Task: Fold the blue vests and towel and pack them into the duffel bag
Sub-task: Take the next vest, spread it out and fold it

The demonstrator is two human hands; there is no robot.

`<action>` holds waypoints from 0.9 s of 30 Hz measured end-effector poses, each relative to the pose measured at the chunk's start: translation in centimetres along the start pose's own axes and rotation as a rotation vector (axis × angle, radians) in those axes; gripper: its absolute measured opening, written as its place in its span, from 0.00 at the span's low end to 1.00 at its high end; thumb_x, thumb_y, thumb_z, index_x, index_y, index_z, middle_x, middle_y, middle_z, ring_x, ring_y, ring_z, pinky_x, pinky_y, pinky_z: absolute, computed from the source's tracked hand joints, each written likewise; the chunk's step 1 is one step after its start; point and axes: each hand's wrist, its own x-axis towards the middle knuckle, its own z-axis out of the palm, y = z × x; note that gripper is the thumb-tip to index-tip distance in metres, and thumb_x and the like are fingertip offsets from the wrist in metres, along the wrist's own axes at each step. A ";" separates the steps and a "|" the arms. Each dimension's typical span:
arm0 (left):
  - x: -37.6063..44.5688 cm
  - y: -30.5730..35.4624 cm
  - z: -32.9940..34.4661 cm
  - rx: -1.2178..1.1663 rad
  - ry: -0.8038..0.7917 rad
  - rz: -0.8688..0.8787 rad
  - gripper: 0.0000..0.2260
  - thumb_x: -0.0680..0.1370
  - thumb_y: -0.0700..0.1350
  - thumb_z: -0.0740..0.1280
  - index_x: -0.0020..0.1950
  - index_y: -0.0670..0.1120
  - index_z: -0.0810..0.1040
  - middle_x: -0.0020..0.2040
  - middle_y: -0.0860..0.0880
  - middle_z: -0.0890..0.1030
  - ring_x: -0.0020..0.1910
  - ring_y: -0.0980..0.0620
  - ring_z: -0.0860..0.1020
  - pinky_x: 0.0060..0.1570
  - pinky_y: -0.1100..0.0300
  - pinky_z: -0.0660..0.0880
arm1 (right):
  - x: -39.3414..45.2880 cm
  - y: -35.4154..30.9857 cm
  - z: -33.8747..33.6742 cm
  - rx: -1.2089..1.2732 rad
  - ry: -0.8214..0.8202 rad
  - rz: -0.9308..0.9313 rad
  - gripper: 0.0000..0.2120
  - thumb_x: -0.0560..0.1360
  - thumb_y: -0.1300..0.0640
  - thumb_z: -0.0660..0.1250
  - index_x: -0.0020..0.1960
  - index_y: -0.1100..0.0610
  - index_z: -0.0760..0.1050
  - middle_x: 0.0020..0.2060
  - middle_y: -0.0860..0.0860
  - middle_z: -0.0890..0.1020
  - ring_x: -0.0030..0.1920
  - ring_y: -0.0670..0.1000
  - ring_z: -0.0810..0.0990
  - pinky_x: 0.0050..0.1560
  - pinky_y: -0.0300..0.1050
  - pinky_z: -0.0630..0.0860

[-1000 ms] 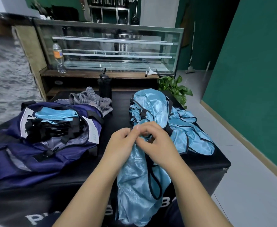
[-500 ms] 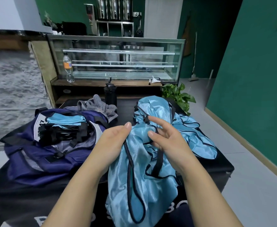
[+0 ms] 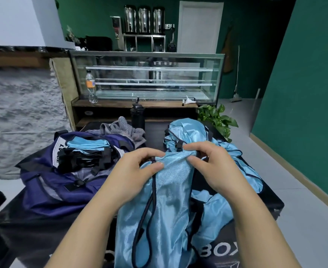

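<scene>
Left hand [image 3: 138, 171] and right hand [image 3: 211, 167] pinching vest [image 3: 171, 190] top edge, apparently above table [image 3: 43, 225].

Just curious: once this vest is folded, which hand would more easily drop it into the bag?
Probably the left hand: the open duffel bag lies on its side, while the right hand sits toward the unfolded pile.

vest [image 3: 171, 190]: thin glossy blue cloth, black trim
duffel bag [image 3: 49, 190]: matt navy woven cloth
towel [image 3: 124, 130]: grey, rough ribbed cloth
table [image 3: 33, 229]: matt black cover
display case [image 3: 145, 78]: clear glass, metal frame
urns [image 3: 144, 20]: shiny metal
</scene>
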 end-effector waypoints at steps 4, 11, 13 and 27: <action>-0.1 0.5 -0.9 0.205 0.014 0.011 0.09 0.74 0.46 0.71 0.50 0.59 0.77 0.46 0.63 0.79 0.44 0.65 0.76 0.45 0.72 0.70 | 0.0 -0.3 -0.1 -0.057 -0.007 -0.019 0.07 0.77 0.56 0.67 0.52 0.45 0.77 0.46 0.39 0.75 0.44 0.37 0.73 0.43 0.23 0.66; 0.5 0.4 -0.4 0.371 -0.048 0.085 0.07 0.79 0.47 0.64 0.56 0.54 0.77 0.52 0.59 0.77 0.52 0.61 0.74 0.49 0.68 0.67 | -0.2 0.1 -1.1 -0.186 0.039 -0.061 0.04 0.75 0.56 0.69 0.43 0.48 0.76 0.39 0.44 0.73 0.41 0.38 0.71 0.43 0.26 0.65; 0.4 0.2 -0.3 0.321 -0.096 0.078 0.05 0.80 0.46 0.63 0.51 0.55 0.77 0.49 0.60 0.78 0.49 0.63 0.74 0.46 0.70 0.67 | -0.1 0.2 -1.1 -0.118 0.069 -0.055 0.07 0.76 0.56 0.67 0.42 0.46 0.74 0.42 0.42 0.75 0.45 0.36 0.72 0.47 0.26 0.65; 0.0 -0.5 -1.7 -0.646 0.234 -0.015 0.10 0.75 0.33 0.65 0.49 0.47 0.78 0.35 0.55 0.82 0.35 0.61 0.78 0.36 0.72 0.74 | -0.1 -1.3 2.5 0.266 -0.262 0.292 0.18 0.77 0.49 0.59 0.33 0.52 0.80 0.30 0.44 0.80 0.32 0.43 0.74 0.40 0.39 0.65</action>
